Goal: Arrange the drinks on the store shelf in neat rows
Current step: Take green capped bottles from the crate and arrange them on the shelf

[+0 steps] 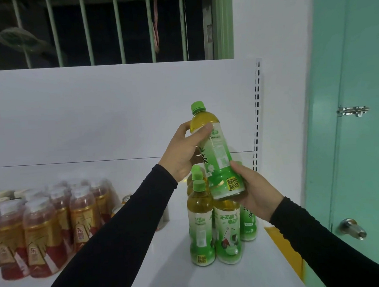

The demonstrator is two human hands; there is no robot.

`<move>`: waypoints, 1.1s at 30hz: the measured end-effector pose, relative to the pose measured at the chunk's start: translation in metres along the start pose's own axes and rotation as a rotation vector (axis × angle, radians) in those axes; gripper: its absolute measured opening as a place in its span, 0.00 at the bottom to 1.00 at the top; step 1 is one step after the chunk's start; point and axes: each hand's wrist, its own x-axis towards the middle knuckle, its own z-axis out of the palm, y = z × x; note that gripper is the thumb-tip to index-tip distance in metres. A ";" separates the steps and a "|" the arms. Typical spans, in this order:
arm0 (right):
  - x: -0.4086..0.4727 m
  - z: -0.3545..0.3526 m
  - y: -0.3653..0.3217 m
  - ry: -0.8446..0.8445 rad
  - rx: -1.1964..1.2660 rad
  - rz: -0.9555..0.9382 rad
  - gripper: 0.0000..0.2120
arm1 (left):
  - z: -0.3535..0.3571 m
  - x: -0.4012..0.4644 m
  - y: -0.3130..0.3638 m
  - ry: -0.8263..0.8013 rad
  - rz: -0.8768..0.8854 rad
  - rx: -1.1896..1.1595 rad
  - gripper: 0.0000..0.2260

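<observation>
Both arms fwd, black sleeves. Left hand (184,152) curled, gripping high; right hand (254,189) curled, gripping lower.

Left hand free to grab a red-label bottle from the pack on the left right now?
Probably not as is. The left hand grips the upper body of the green tea bottle, which the right hand holds at the base. The red-label pack sits unobstructed on the shelf, but the hand must let go first.

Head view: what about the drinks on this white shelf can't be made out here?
- Count of standing green-capped tea bottles: the raised green-labelled tea bottle and right hand cover the back ones.
- Drink can beside the shrink-wrapped orange bottles: left sleeve hides most.
- Left pack end: cut by the frame edge.
</observation>
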 end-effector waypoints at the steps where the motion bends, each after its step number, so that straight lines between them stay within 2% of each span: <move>1: 0.000 -0.001 -0.001 0.005 -0.074 -0.033 0.25 | 0.001 0.000 0.000 0.021 0.008 0.003 0.23; 5: -0.001 0.002 -0.006 0.125 -0.539 -0.276 0.25 | 0.006 0.002 0.001 0.104 0.089 0.055 0.25; 7: 0.001 0.002 -0.007 0.155 -0.509 -0.304 0.23 | 0.009 0.003 0.002 0.111 0.123 0.103 0.25; 13: 0.001 -0.003 -0.013 0.034 -0.133 -0.177 0.21 | 0.006 0.003 0.010 0.059 0.086 0.103 0.18; 16: 0.001 -0.002 -0.015 0.034 -0.057 -0.154 0.20 | 0.006 0.000 0.004 0.043 0.103 0.212 0.22; 19: 0.005 -0.001 -0.013 0.087 -0.110 -0.198 0.18 | 0.007 -0.003 -0.008 0.017 0.126 0.461 0.36; 21: 0.007 0.001 -0.011 0.129 -0.191 -0.245 0.14 | 0.010 -0.003 -0.014 0.017 0.134 0.520 0.42; 23: 0.007 0.004 -0.008 0.161 -0.323 -0.300 0.11 | 0.010 -0.001 -0.016 0.053 0.140 0.515 0.43; 24: 0.007 0.005 -0.007 0.170 -0.383 -0.323 0.11 | 0.009 0.000 -0.016 0.065 0.144 0.487 0.40; 26: 0.008 0.004 -0.006 0.178 -0.449 -0.342 0.16 | 0.006 -0.001 -0.013 0.066 0.134 0.393 0.29; 27: 0.008 0.003 -0.006 0.180 -0.481 -0.350 0.23 | 0.003 -0.001 -0.011 0.066 0.115 0.331 0.27; 29: 0.009 -0.001 -0.005 0.133 -0.556 -0.384 0.34 | -0.003 0.000 -0.007 0.075 0.056 0.215 0.27; 31: 0.007 -0.002 -0.002 0.044 -0.608 -0.443 0.36 | -0.009 0.001 0.000 0.096 -0.018 0.115 0.27; 33: 0.005 0.001 -0.001 0.007 -0.692 -0.506 0.38 | -0.012 0.001 0.007 0.099 -0.087 0.017 0.20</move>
